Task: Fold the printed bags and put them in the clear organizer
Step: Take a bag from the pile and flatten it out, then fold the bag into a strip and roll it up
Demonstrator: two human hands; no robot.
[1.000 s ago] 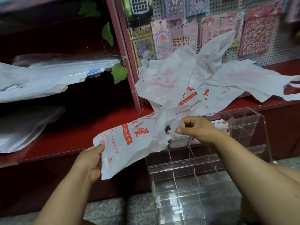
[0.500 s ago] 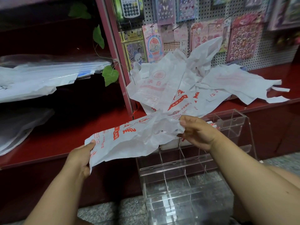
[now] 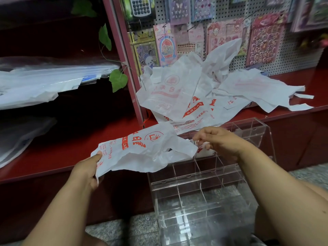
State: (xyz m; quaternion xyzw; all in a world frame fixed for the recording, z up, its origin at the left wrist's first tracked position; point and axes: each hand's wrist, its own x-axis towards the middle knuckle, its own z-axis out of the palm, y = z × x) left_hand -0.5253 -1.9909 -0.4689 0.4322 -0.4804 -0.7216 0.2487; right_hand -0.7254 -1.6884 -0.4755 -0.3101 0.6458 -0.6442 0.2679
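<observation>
Your left hand (image 3: 85, 170) pinched one end of the printed bag (image 3: 142, 150) above the clear organizer (image 3: 204, 174) while your right hand (image 3: 217, 142) curled at the other; you needed even tension before creasing.

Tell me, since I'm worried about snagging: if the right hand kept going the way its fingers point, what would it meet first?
Probably the held bag: the right hand points leftward at its crumpled end, which it seems already to touch. Depth is hard to judge.
</observation>
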